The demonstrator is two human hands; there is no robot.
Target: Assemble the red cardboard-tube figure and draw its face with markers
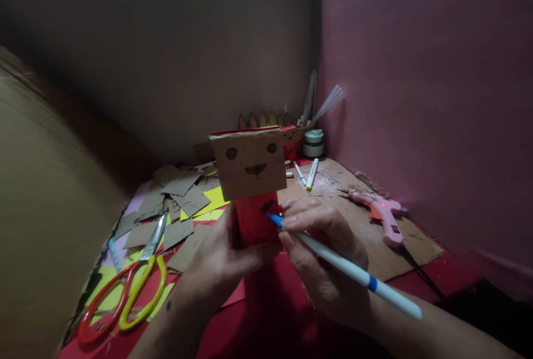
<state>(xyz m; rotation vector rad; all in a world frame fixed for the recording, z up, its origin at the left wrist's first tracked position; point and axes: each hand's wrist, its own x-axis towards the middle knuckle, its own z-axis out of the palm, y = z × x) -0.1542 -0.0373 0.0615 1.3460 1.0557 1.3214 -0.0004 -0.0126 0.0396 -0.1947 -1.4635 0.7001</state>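
Note:
My left hand (227, 253) is wrapped round the lower part of a red paper tube (254, 217), holding it upright above the table. A square cardboard head (251, 173) with drawn eyes, nose and mouth sits on top of the tube. Between the fingers of my right hand (320, 242) is a white marker (345, 265) with a blue tip end and a blue band. Its tip is at a dark drawn shape on the right side of the tube's front. Faint curved lines show on the red surface beside it.
Scissors (141, 275) with red and yellow handles lie at the left among cardboard scraps (183, 187) and coloured paper. A pink glue gun (381, 212) rests at the right on a cardboard sheet (353, 231). Markers (312, 174) and a lidded jar (313, 143) are farther back, near the walls.

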